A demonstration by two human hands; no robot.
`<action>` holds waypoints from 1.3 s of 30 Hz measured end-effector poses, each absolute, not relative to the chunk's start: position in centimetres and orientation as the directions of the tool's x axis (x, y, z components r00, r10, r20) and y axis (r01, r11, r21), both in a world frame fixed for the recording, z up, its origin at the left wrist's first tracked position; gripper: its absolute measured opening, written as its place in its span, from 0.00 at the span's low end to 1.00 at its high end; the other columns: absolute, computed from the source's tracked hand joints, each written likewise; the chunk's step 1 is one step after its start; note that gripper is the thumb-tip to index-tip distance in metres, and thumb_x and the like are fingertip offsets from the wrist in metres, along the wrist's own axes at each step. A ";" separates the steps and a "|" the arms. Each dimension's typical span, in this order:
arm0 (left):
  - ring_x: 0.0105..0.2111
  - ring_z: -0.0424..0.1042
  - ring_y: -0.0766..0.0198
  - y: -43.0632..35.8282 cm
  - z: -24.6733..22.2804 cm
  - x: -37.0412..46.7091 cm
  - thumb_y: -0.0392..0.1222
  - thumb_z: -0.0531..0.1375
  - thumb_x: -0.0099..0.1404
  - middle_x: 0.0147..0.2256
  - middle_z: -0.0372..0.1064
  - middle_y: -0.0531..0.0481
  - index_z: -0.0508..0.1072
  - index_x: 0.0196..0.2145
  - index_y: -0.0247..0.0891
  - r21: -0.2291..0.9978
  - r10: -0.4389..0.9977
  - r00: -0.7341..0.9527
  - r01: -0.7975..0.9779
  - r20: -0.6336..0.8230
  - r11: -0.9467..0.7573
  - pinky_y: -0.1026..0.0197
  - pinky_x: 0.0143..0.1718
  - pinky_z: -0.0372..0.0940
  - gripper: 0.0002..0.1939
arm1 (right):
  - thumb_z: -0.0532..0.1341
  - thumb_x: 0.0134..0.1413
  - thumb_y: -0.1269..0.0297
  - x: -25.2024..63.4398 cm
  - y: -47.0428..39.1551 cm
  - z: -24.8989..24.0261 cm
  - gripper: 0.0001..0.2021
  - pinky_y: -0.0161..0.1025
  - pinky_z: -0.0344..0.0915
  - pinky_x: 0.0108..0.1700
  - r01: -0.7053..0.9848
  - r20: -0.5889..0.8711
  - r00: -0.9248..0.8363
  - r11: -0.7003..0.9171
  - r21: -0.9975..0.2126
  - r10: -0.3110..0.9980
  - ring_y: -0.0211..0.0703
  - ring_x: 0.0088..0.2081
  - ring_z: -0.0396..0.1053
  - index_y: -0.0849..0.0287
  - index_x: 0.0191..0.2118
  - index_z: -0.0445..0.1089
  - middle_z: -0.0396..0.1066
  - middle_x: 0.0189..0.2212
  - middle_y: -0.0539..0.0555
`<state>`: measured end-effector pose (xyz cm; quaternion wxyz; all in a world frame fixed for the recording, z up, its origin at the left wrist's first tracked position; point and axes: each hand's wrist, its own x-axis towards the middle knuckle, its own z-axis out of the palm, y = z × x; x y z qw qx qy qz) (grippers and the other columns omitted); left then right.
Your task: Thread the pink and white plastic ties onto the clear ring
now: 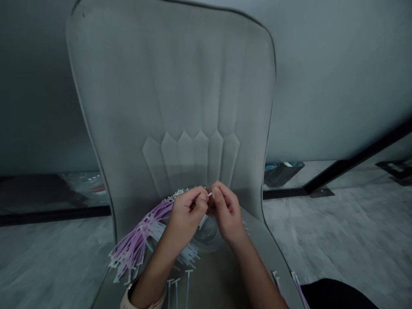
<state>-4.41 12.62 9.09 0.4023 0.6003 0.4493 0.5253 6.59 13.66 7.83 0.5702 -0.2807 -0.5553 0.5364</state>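
My left hand (189, 211) and my right hand (227, 213) meet over the chair seat, thumbs and fingers pinched together. Between their fingertips shows a small white piece (209, 194), whose full shape the fingers hide. Beneath the hands lies a clear round container (207, 235), partly covered by them. Left of my left hand, a bundle of purple sticks (137, 238) with white T-shaped ends fans across the seat. Pale bluish sticks (188, 253) lie beside it, partly behind my left forearm. Several loose T-ended sticks (188, 285) rest near the front.
A grey padded chair (193, 86) stands before me, its backrest rising behind the hands. More T-ended sticks (298, 285) lie at the seat's right edge. A dark bin (283, 174) is against the wall, near a slanting black bar (357, 156). Clear plastic (86, 184) lies at left.
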 end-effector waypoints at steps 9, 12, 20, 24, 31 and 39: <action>0.19 0.47 0.70 12.5 9.0 -4.3 0.44 0.52 0.65 0.18 0.47 0.59 0.58 0.21 0.39 0.961 0.968 0.030 0.121 0.248 -0.250 0.67 0.19 0.47 0.16 | 0.53 0.64 0.50 6.7 13.7 8.0 0.19 0.32 0.51 0.21 -0.225 0.333 -0.176 0.292 -0.930 0.926 0.35 0.21 0.49 0.56 0.25 0.57 0.50 0.19 0.45; 0.19 0.47 0.70 12.5 9.2 -4.3 0.43 0.52 0.65 0.19 0.48 0.59 0.58 0.20 0.39 0.960 0.968 0.028 0.124 0.250 -0.252 0.67 0.19 0.48 0.16 | 0.53 0.64 0.50 6.7 13.7 8.2 0.19 0.32 0.51 0.21 -0.220 0.345 -0.176 0.305 -0.927 0.922 0.35 0.21 0.49 0.56 0.25 0.57 0.50 0.19 0.45; 0.19 0.47 0.70 12.4 9.1 -4.0 0.42 0.51 0.65 0.18 0.48 0.59 0.58 0.20 0.39 0.962 0.967 0.010 0.103 0.253 -0.253 0.67 0.19 0.47 0.15 | 0.53 0.64 0.49 6.9 13.7 8.2 0.20 0.32 0.50 0.21 -0.213 0.346 -0.194 0.304 -0.928 0.918 0.34 0.21 0.49 0.56 0.25 0.57 0.50 0.19 0.45; 0.18 0.47 0.70 12.4 9.3 -3.9 0.44 0.52 0.64 0.18 0.48 0.59 0.58 0.20 0.39 0.966 0.972 0.001 0.112 0.235 -0.234 0.67 0.18 0.47 0.15 | 0.52 0.65 0.50 6.9 13.7 8.1 0.19 0.32 0.50 0.21 -0.175 0.358 -0.192 0.327 -0.929 0.914 0.35 0.21 0.49 0.56 0.26 0.57 0.51 0.19 0.45; 0.19 0.47 0.70 12.4 9.2 -3.9 0.44 0.52 0.64 0.18 0.48 0.59 0.57 0.20 0.39 0.962 0.970 -0.027 0.139 0.243 -0.237 0.67 0.19 0.47 0.16 | 0.50 0.67 0.55 6.9 13.5 8.0 0.17 0.35 0.50 0.25 -0.112 0.412 -0.174 0.397 -0.911 0.895 0.36 0.23 0.50 0.56 0.27 0.57 0.52 0.21 0.45; 0.19 0.47 0.70 12.3 9.5 -3.7 0.43 0.51 0.63 0.18 0.47 0.59 0.56 0.19 0.40 0.958 0.966 -0.055 0.156 0.252 -0.241 0.67 0.18 0.47 0.15 | 0.49 0.68 0.58 6.7 13.3 7.7 0.16 0.35 0.49 0.25 -0.047 0.445 -0.139 0.443 -0.895 0.885 0.36 0.24 0.51 0.56 0.28 0.57 0.52 0.22 0.46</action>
